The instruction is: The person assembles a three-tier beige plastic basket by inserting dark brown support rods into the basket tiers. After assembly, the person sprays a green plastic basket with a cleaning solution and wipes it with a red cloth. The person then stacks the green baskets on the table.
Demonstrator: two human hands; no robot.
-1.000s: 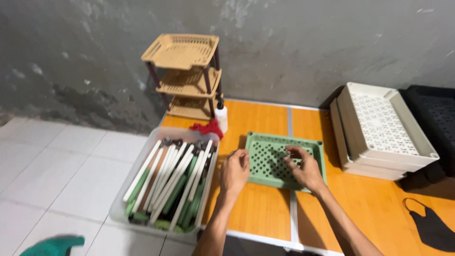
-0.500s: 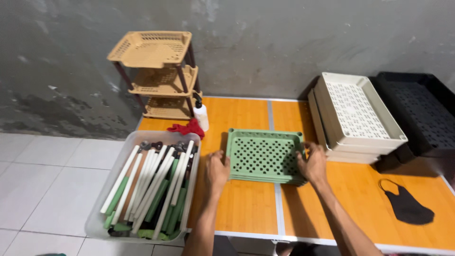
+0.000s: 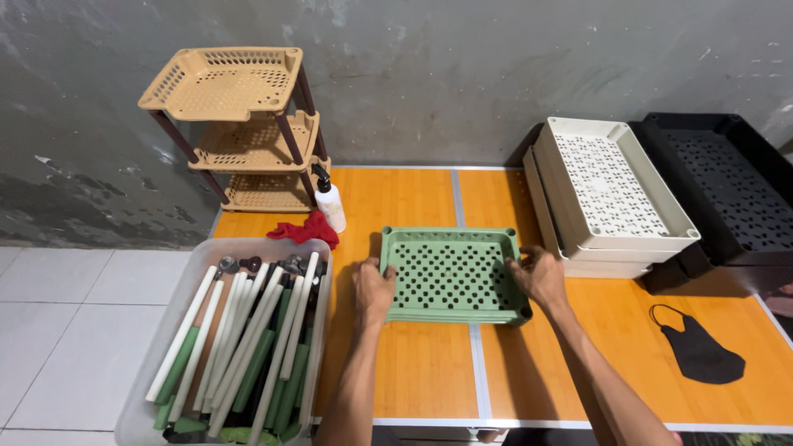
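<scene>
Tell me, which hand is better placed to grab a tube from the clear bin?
Probably the left hand: it grips the green perforated plastic tray's left edge, right beside the clear plastic bin of white and green tubes. The right hand holds the far edge.

Stained grey wall [image 3: 496, 66], white tiled floor [image 3: 74, 330]

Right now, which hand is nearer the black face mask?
Right. The right hand grips the right edge of the green tray, on the side toward the black face mask. The left hand holds the tray's left edge, farther away.
</scene>
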